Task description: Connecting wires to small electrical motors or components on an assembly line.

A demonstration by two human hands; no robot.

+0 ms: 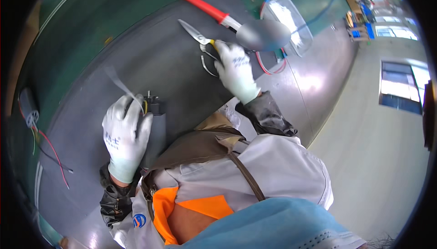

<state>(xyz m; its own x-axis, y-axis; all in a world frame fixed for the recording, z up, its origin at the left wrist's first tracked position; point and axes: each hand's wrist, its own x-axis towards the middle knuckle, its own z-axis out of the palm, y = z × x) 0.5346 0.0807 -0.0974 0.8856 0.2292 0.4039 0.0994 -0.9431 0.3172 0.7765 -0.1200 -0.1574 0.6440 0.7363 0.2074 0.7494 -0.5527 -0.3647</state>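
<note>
My left hand [123, 128], in a white glove, is closed round the side of a dark grey block-like part [155, 133]. Black fittings and small metal prongs [152, 98] top that part, and a short yellow wire shows by my fingertips. A thin pale strip [117, 80], blurred, sticks out above the same fingers. My right hand [236, 71], gloved too, has its fingers closed at the yellow handle of a pair of scissors [195, 33]. The blades point to the far left, over the dark mat. A curved wire-like handle piece [205, 67] shows beside my thumb.
Beyond the scissors lies a red-handled pointed tool [205, 8], partly behind a blurred grey oval [263, 35]. A clear plastic bin [291, 26] stands at far right, with red and blue tubing near it. A grey cylinder with loose wires [29, 108] lies at the left mat edge [73, 194].
</note>
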